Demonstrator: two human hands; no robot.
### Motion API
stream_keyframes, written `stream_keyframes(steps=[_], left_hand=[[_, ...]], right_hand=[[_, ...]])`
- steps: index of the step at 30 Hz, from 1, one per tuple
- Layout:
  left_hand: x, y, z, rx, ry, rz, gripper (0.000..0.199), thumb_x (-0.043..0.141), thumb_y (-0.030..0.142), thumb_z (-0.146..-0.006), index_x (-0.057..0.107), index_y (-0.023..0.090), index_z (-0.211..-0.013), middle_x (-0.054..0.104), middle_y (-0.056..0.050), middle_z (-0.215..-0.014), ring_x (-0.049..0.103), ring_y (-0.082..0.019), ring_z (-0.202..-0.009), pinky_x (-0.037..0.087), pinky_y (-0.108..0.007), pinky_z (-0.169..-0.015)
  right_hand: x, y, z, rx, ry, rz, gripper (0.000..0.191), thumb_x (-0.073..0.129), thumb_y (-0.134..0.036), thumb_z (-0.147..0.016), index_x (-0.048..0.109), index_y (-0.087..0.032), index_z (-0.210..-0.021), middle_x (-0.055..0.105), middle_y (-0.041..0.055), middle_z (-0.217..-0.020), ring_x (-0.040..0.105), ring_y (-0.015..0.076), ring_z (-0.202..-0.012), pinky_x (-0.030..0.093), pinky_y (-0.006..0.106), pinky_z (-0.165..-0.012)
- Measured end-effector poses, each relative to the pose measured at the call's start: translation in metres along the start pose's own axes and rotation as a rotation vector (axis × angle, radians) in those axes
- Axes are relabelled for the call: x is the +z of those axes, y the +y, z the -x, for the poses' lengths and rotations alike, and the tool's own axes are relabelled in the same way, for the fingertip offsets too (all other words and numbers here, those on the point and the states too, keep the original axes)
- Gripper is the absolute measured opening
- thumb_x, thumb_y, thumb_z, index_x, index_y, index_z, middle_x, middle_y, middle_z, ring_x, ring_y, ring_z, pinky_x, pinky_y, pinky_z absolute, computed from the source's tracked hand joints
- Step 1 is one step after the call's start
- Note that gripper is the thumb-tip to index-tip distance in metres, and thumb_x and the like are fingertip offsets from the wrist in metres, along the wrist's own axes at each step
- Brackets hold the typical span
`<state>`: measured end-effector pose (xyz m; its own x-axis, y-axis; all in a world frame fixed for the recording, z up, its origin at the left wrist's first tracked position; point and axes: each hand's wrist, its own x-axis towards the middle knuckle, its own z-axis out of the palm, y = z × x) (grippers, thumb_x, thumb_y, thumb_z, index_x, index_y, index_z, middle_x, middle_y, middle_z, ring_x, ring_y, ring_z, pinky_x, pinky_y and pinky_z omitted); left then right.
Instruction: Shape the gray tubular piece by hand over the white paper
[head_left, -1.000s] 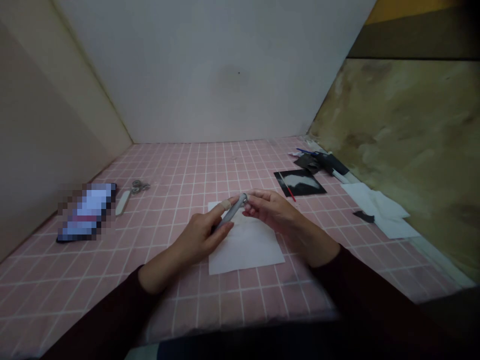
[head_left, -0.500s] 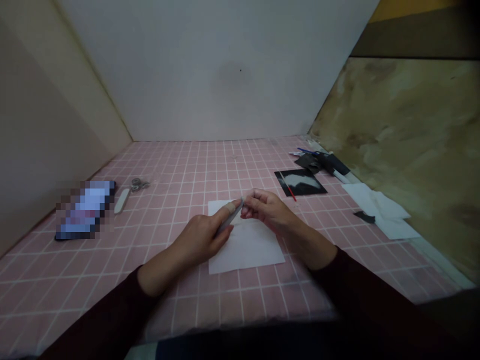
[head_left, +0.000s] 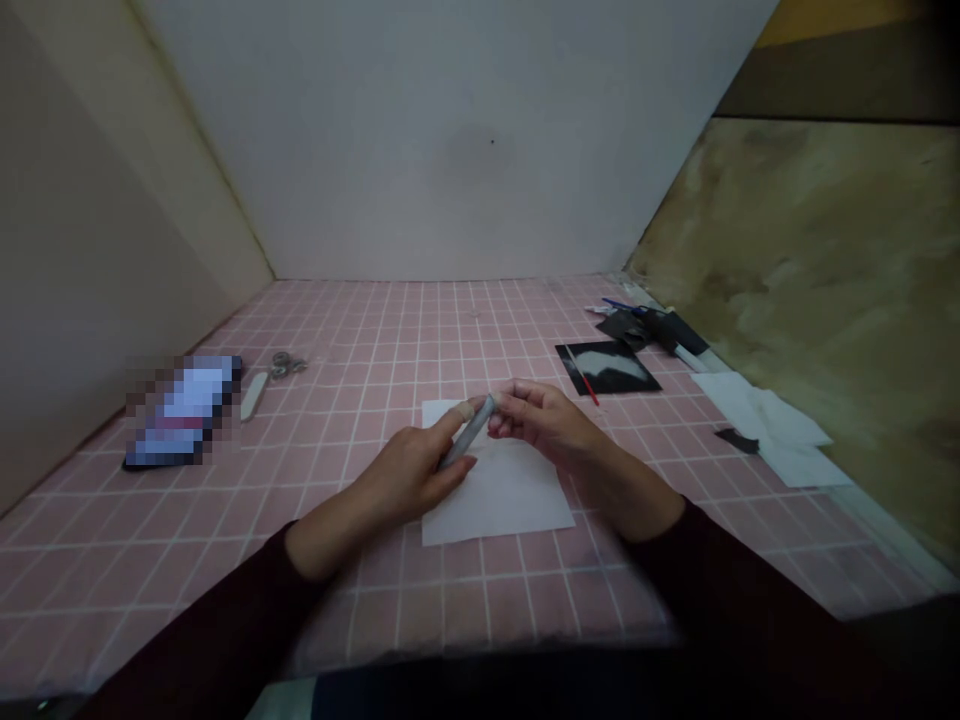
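Note:
A narrow, flat grey stick (head_left: 471,432) slants up between the thumb and fingers of my left hand (head_left: 411,466), which is closed on it. At the stick's upper end, the thumb and fingertips of my right hand (head_left: 541,418) are pinched together; whatever they hold is too small or hidden to make out. The fingertips of both hands meet or nearly meet there. Below them, a sheet of white paper (head_left: 499,510) lies flat on the pink checked tablecloth (head_left: 375,350), partly covered by my hands.
A blurred-out phone (head_left: 184,412), a white flat stick (head_left: 255,397) and small scissors (head_left: 285,365) lie to the left. To the right are a black sheet with white powder (head_left: 619,372), a red-tipped thin stick (head_left: 589,385), dark scraps (head_left: 626,325) and white papers (head_left: 780,425).
The grey stick has turned slightly, so more of its flat face shows. Both hands keep their hold at nearly the same place. The whole view has shifted a little.

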<state>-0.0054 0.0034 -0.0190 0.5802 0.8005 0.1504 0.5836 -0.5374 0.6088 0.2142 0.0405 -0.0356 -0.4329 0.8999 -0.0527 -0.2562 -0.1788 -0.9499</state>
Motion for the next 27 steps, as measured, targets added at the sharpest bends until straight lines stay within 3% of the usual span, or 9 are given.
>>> stream_keyframes(steps=[9, 18, 23, 27], left_hand=[[-0.0073, 0.0003, 0.0008, -0.012, -0.007, 0.201, 0.063, 0.057, 0.019, -0.089, 0.042, 0.022, -0.149, 0.041, 0.01, -0.06, 0.037, -0.009, -0.051, 0.029, -0.021, -0.051], [-0.0088, 0.0001, 0.0021, -0.1, -0.101, 0.513, 0.057, 0.058, 0.028, -0.094, 0.041, 0.022, -0.148, 0.033, 0.01, -0.062, 0.029, -0.008, -0.052, 0.023, -0.02, -0.047], [-0.0028, 0.0032, 0.0021, -0.064, -0.021, 0.426, 0.056, 0.06, 0.026, -0.092, 0.042, 0.02, -0.144, 0.045, 0.008, -0.064, 0.036, -0.008, -0.053, 0.028, -0.019, -0.048], [-0.0014, 0.0028, 0.0017, -0.036, 0.0, 0.348, 0.055, 0.059, 0.026, -0.092, 0.042, 0.019, -0.144, 0.042, 0.01, -0.06, 0.036, -0.008, -0.051, 0.026, -0.02, -0.048]], right_hand=[[-0.0017, -0.002, 0.0016, -0.018, -0.069, -0.038, 0.026, 0.082, -0.039, -0.08, 0.073, -0.017, -0.09, 0.074, 0.0014, -0.078, 0.066, 0.0081, -0.067, 0.056, 0.024, -0.074], [-0.0023, -0.0008, 0.0024, 0.008, -0.104, -0.003, 0.026, 0.079, -0.04, -0.083, 0.073, -0.017, -0.094, 0.073, 0.0024, -0.079, 0.066, 0.0082, -0.068, 0.055, 0.024, -0.075], [0.0004, -0.0008, 0.0013, -0.03, -0.077, -0.034, 0.026, 0.08, -0.04, -0.082, 0.073, -0.018, -0.094, 0.072, 0.0019, -0.081, 0.064, 0.0094, -0.07, 0.055, 0.028, -0.079], [0.0026, -0.0046, 0.0021, -0.034, -0.073, -0.041, 0.024, 0.081, -0.039, -0.08, 0.073, -0.019, -0.092, 0.072, 0.0012, -0.082, 0.064, 0.0096, -0.071, 0.055, 0.027, -0.078]])
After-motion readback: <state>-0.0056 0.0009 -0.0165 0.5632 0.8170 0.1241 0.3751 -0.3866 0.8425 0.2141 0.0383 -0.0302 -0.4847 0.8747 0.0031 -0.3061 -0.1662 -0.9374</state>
